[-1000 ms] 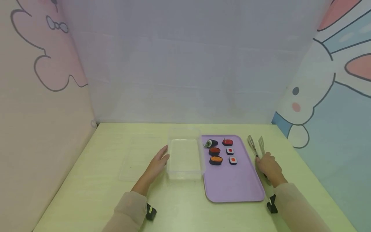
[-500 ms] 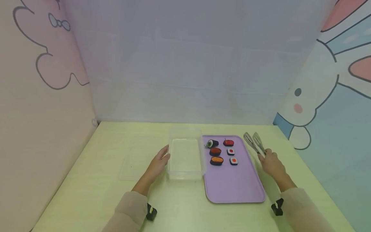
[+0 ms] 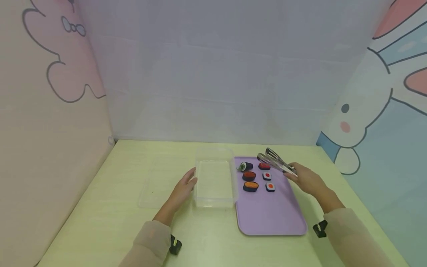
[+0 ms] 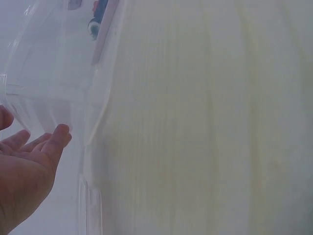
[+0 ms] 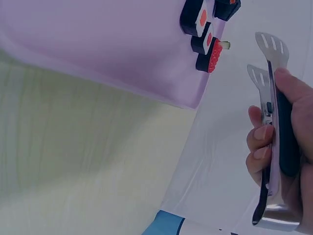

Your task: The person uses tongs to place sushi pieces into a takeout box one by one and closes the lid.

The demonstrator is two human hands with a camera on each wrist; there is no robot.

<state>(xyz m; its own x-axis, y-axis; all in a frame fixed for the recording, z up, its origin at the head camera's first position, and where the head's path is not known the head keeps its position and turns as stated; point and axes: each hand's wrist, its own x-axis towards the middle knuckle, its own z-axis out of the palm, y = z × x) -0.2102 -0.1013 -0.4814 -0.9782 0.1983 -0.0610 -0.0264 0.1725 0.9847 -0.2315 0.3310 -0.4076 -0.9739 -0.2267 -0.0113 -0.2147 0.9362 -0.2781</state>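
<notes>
A clear plastic box (image 3: 214,202) stands left of the purple tray (image 3: 271,218). At its left side, my left hand (image 3: 181,188) touches the wall with relaxed fingers, also seen in the left wrist view. My right hand (image 3: 308,180) grips metal tongs (image 3: 275,161), held over the tray's back right part. In the right wrist view the fingers wrap round the dark handles, and the slotted tips stand apart with nothing between them. On the tray lie orange-topped sushi (image 3: 251,186), dark red sushi (image 3: 249,175), red sushi (image 3: 264,166), a hand roll (image 3: 246,166) and two square rolls (image 3: 267,176).
A flat transparent lid (image 3: 156,185) lies on the pale yellow-green table (image 3: 200,237), left of the box. Behind the table hangs a plain light curtain (image 3: 213,85), with cartoon-printed walls on both sides.
My right hand has lifted the tongs from beside the tray and swung their tips left over it. The left hand has stayed at the box.
</notes>
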